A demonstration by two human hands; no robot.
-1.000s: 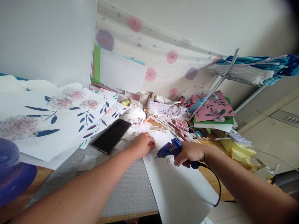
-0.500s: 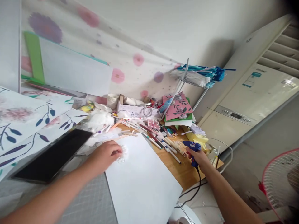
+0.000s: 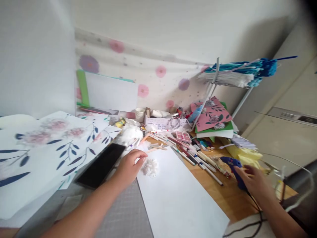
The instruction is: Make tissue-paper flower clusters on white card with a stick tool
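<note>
My left hand (image 3: 131, 165) is closed, thumb and fingers pinched at the left edge of a white fluffy clump (image 3: 150, 167). That clump rests at the upper left of a large white sheet of board (image 3: 178, 191). Over at the right, my right hand (image 3: 255, 180) has a blue glue gun (image 3: 234, 167) by its handle, the thumb along it and the grip looking loose. The gun's nozzle points left above the wooden tabletop, and its dark cord hangs below. Part of the handle is hidden by the hand.
Several markers (image 3: 198, 158) lie beyond the board. A black tablet-like slab (image 3: 101, 167) and flower-printed sheets (image 3: 56, 142) are at left. White stuffing (image 3: 131, 134) and paper cups (image 3: 140, 114) sit behind. A rack of blue and white pipe cleaners (image 3: 237, 74) rises at back right.
The view has swung left, so everything appears shifted right. My right hand has drawn back slightly and its grip on the glue gun looks looser. More of the fluffy clump shows beside my left fingers.
</note>
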